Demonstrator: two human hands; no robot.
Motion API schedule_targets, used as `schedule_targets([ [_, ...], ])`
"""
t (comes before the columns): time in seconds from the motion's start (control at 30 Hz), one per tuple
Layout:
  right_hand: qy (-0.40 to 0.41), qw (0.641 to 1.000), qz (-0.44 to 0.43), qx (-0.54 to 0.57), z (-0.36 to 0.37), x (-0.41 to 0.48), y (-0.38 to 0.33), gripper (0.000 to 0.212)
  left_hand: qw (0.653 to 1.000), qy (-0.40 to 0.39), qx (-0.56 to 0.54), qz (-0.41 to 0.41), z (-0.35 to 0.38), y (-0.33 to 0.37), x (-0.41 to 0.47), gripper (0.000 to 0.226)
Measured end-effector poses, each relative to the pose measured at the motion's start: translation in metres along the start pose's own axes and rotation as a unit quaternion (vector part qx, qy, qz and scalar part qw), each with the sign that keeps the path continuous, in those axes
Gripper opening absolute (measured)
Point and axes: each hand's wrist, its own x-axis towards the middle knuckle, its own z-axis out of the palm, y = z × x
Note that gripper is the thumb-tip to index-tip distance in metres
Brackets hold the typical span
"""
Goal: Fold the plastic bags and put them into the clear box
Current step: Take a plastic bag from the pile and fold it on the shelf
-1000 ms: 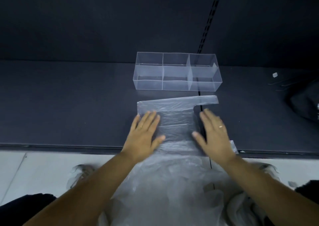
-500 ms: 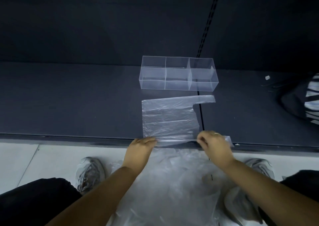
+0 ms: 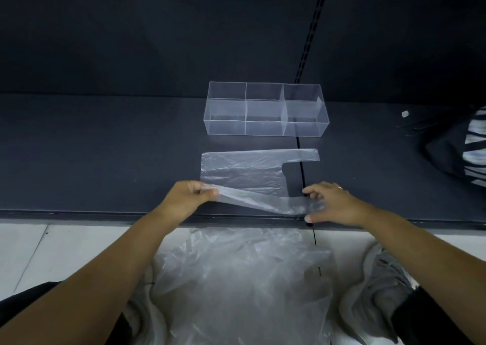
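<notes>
on a dark table (image 3: pixel 105 160), seen from above by a head camera, a thin clear bag (image 3: pixel 244 171) lies flat with one handle strip reaching right along its far edge. the left hand (image 3: pixel 188 198) pinches the bag's near left corner between thumb and curled fingers and has it raised off the table. the right hand (image 3: pixel 332 205) holds the near handle end of the same edge, thumb below and fingers spread loosely above it. between the two hands the near edge of the bag hangs lifted in a sagging band, while the far part rests flat on the table.

half a second ago both hands were at the table's front edge, just taking hold of the bag's near edge, which lay flat. a second ago both palms were pressed flat on top of the bag. now the near edge is up and drawn over the bag, toward the box.

the box (image 3: pixel 265 109), clear with three compartments in a row, stands just beyond the bag, apart from it, and nothing shows inside.

below the table edge a loose heap of more bags (image 3: pixel 236 279) lies on the pale floor (image 3: pixel 39 247) between the person's forearms. a dark and striped cloth (image 3: pixel 470 144) sits at the table's far right.
</notes>
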Motion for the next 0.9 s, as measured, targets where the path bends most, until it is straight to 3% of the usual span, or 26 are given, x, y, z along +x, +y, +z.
schedule_targets([
  [0.17,0.062,0.998,0.026,-0.004,0.002,0.013,0.007,0.021,1.000,-0.016,0.018,0.008,-0.010,0.002,0.013,0.003],
  [0.33,0.146,0.987,0.042,0.047,0.007,0.015,0.024,0.040,0.999,-0.021,0.035,0.029,-0.015,-0.010,0.024,0.011],
  [0.47,0.219,0.969,0.079,0.087,0.023,0.012,0.032,0.021,0.995,-0.001,0.091,0.035,-0.011,-0.025,0.029,0.019],
  [0.7,0.238,0.961,0.098,0.104,0.031,0.007,0.032,0.016,0.985,0.025,0.164,0.041,-0.004,-0.033,0.028,0.024],
  [0.8,0.226,0.949,0.101,0.194,0.023,0.004,0.029,0.018,0.986,0.013,0.164,0.035,-0.002,-0.032,0.028,0.026],
  [0.9,0.222,0.906,0.084,0.350,0.007,0.006,0.023,0.013,0.989,0.036,0.138,0.042,-0.003,-0.029,0.028,0.025],
])
